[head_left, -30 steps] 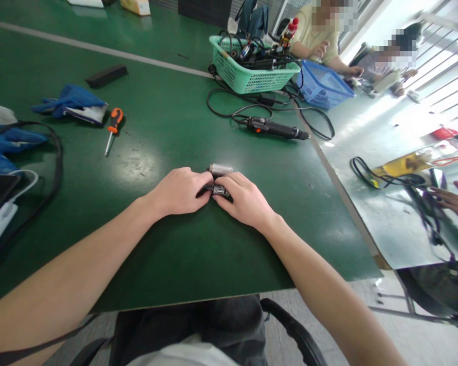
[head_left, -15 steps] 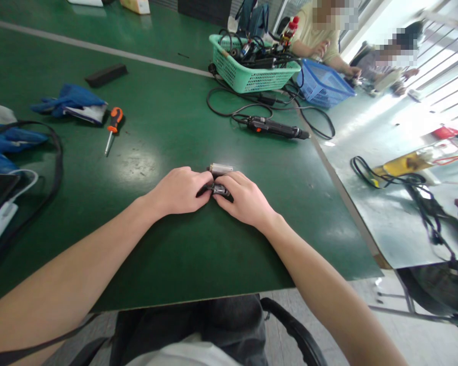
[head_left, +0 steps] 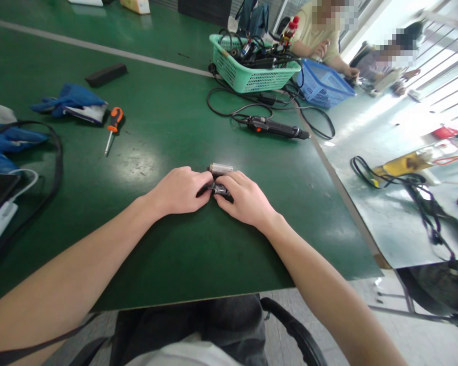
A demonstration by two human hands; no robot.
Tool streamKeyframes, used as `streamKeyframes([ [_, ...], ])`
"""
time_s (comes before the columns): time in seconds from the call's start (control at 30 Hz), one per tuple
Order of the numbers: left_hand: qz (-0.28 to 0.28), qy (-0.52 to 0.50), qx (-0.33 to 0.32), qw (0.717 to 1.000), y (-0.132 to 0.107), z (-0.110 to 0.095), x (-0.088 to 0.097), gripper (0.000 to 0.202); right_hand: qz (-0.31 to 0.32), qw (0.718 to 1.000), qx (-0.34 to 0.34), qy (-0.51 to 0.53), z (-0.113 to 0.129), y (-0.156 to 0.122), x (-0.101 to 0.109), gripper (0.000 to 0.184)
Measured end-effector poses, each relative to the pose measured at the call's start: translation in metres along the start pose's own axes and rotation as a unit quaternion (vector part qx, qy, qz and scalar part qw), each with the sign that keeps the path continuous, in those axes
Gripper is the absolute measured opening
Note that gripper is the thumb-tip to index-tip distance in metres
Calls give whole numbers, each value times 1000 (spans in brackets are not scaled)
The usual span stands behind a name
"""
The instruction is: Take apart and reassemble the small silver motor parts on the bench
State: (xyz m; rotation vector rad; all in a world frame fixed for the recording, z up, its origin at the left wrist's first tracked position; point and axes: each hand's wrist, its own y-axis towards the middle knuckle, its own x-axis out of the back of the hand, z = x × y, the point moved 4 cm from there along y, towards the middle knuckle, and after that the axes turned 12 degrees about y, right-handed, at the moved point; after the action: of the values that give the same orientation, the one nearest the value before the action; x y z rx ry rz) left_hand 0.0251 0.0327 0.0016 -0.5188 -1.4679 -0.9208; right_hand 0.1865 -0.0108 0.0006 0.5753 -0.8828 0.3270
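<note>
My left hand [head_left: 187, 190] and my right hand [head_left: 246, 199] meet over the green table, fingertips almost touching. Between them is a small dark and silver metal part [head_left: 221, 190], partly covered by my fingers. Both hands are closed on it, the left at its dark left end, the right around its right side. A silver cylinder [head_left: 222, 169], like a small motor body, shows just beyond my fingertips; whether it is joined to the metal part I cannot tell.
A black electric screwdriver [head_left: 278, 128] with its cable lies ahead on the right, before a green basket [head_left: 248, 76] of tools and a blue basket [head_left: 324, 86]. To the left are an orange-handled screwdriver [head_left: 114, 122], blue gloves [head_left: 74, 101] and a black block [head_left: 107, 75]. Co-workers sit at right.
My hands stay in place; the metal part between them has shifted very slightly. At the right edge, another person's hand has moved a little.
</note>
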Motion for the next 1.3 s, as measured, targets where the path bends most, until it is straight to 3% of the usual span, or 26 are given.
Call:
streamKeyframes([
  [1.3,1,-4,-4,1000,1,0,-4,17,1,1000,0,-13,0,-1,1,16],
])
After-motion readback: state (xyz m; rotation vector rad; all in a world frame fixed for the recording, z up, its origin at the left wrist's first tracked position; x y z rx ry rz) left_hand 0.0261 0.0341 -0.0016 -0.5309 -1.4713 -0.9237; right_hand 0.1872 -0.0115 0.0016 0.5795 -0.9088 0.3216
